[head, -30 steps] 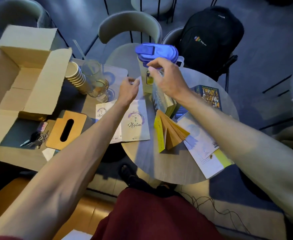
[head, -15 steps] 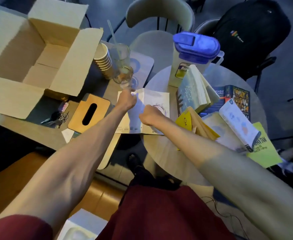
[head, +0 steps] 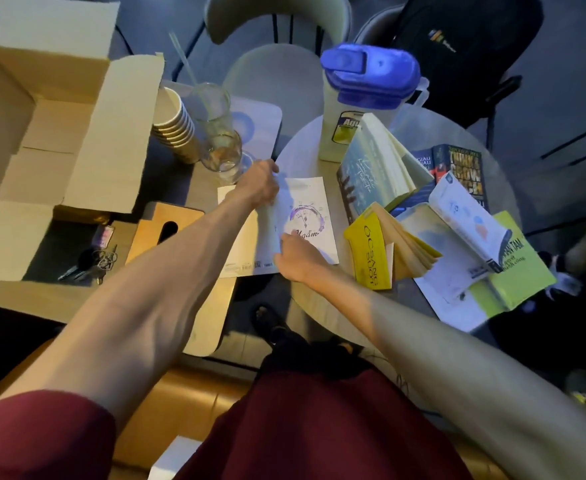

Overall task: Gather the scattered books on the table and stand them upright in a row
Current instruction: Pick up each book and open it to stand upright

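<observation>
Books spread across a crowded worktop (head: 319, 306).
A jug (head: 361, 98) stands behind a leaning book (head: 374, 168); a spread-open book (head: 385, 251) lies before it, a flat booklet (head: 305, 216) to their left, an open carton (head: 42, 133) far left.

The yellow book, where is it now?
In the head view, the yellow book stands fanned open on the round table, just right of the right hand.
</observation>
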